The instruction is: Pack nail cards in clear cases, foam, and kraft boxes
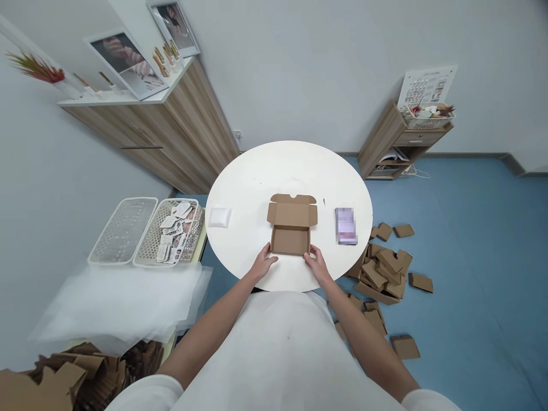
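A small brown cardboard box (290,240) lies on the white round table (248,171), its lid (291,214) folded back away from me and its inside bare. My left hand (262,264) grips the box at its near left corner, thumb along the front edge. At the near right corner my right hand (317,264) has hold of it in the same way. Left of the box sits a flat white packet (220,217). A purple rectangular item (346,226), blurred by pixels, rests to its right.
On the left stand white plastic baskets, one with several printed packets (174,228), beside translucent sheets (124,302) and flat cardboard (64,377). Closed brown boxes (383,271) are heaped on the blue floor at right. A wooden cabinet (192,125) and a small shelf (398,137) stand behind.
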`<state>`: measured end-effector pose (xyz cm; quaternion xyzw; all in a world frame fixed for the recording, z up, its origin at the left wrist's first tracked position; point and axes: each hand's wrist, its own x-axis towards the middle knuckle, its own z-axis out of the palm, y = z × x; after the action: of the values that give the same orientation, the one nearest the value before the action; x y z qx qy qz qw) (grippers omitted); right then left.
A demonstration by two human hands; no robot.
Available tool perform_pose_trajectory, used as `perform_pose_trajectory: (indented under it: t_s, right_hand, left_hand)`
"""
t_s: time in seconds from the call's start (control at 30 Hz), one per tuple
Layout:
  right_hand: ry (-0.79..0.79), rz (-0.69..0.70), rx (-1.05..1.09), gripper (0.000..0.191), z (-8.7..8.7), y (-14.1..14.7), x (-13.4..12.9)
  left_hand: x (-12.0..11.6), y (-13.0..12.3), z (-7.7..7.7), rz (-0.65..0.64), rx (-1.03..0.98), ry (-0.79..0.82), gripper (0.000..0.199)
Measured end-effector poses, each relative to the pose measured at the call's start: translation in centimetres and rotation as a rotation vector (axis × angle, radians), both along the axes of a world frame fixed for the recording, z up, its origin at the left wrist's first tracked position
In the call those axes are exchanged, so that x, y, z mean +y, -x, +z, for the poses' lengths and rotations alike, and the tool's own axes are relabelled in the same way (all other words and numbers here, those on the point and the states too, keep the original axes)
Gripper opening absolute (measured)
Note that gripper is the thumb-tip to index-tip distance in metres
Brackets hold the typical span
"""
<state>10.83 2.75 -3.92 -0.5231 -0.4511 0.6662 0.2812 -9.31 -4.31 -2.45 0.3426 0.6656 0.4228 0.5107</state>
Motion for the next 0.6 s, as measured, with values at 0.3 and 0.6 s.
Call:
perform_pose_trajectory:
  t_s: [0.3,0.6]
  right_hand:
    - [-0.03,-0.029,-0.072,0.06,-0.2,-0.4,-0.9]
    - [-0.478,-0.102,-0.314,0.032,2.2,1.2,-3.6]
  left_hand:
    - [-1.5,1.0,0.2,0.055,0.019,0.131,0.068]
    - [-5.1,4.4,0.0,0.115,0.241,0.193,0.045]
